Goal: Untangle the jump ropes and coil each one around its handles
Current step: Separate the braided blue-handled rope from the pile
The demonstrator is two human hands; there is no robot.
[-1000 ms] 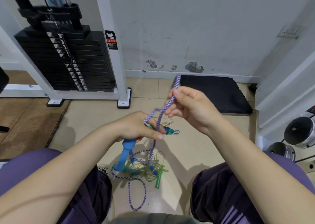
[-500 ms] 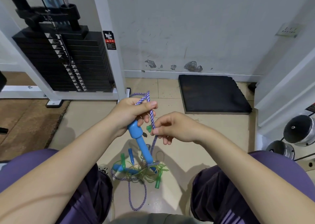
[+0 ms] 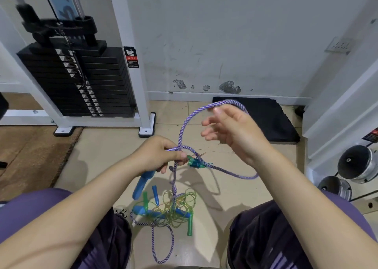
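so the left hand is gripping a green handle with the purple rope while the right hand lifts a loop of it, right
Not quite: the handle in the left hand is blue, not green, as the head view shows. The right hand does lift a loop of the purple rope.

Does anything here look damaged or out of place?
Yes. The wall has patches of chipped paint just above the floor. On the floor, the jump ropes lie in one tangled heap, purple rope and thin green cord knotted together.

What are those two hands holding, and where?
Left hand grips the blue handle's top and the purple rope. Right hand carries the rope's loop on open fingers.
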